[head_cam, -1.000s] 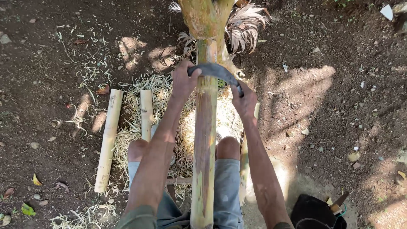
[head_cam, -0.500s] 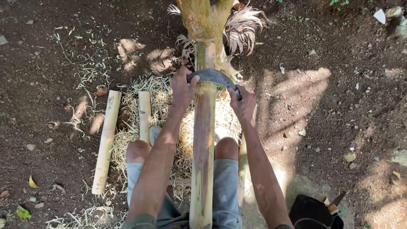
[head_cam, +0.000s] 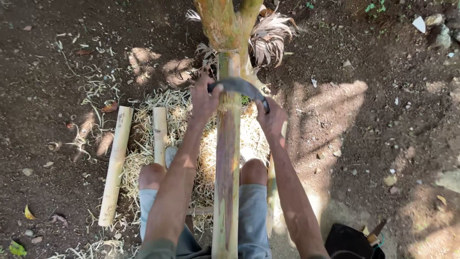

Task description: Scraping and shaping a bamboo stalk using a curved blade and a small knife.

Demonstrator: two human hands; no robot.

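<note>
You sat on the bare earth with a long bamboo pole (head_cam: pixel 226 158) running between your knees, its near end low at the bottom edge of the view and its far end reaching a thick greenish stalk (head_cam: pixel 225 24) with dry, frayed leaf sheaths (head_cam: pixel 270 38) spread at the right of it. Across the pole, at its far part, you held a curved dark blade (head_cam: pixel 238 87). Your left hand (head_cam: pixel 204 100) was closed around the blade's left end, fingers wrapped and thumb against the pole. Your right hand (head_cam: pixel 271 116) was closed around the blade's right end, just right of the pole, knuckles up. Both forearms stretched out over your knees, and the blade touched the pole's upper surface between the two hands.

Under and around the pole lay a heap of pale shavings (head_cam: pixel 143 139), thickest to the left of your left knee. On that heap, left of the pole, lay a short peeled bamboo piece (head_cam: pixel 160 134), and further left a longer pale bamboo piece (head_cam: pixel 115 165), both roughly parallel to the pole and apart from each other. Near right, by your right elbow, stood a black bag (head_cam: pixel 350 242) with a wooden-handled tool (head_cam: pixel 374 234) poking out of it
</note>
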